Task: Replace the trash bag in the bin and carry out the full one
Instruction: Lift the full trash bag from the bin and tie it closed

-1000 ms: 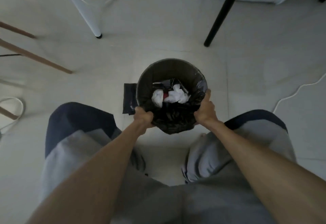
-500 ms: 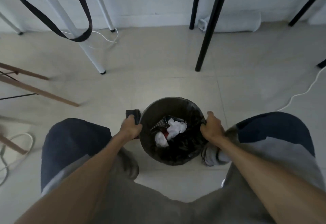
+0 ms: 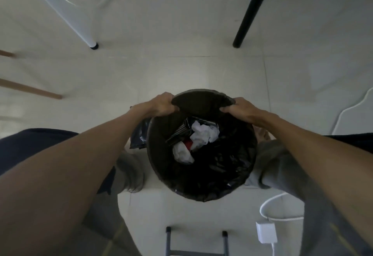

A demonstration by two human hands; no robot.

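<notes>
A round dark bin (image 3: 155, 161) stands on the pale tiled floor between my knees. It is lined with a black trash bag (image 3: 220, 165) that holds crumpled white paper, something red and a dark wrapper. My left hand (image 3: 162, 104) grips the bag's far rim on the left. On the right of that rim, my right hand (image 3: 237, 109) grips it too. Between the hands the far edge of the bag (image 3: 201, 99) is lifted off the bin. A folded black bag (image 3: 139, 134) lies on the floor to the left of the bin, partly behind my left arm.
A white furniture leg (image 3: 80, 29) and a black leg (image 3: 249, 15) stand beyond the bin. Wooden legs (image 3: 30, 89) cross the left edge. White cables and a white charger (image 3: 266, 232) lie at the lower right. A dark stool frame (image 3: 196, 243) shows at the bottom.
Both hands moved from the sides of the bin to its far rim and pulled the bag's edge up. The camera tilted down and closer.
</notes>
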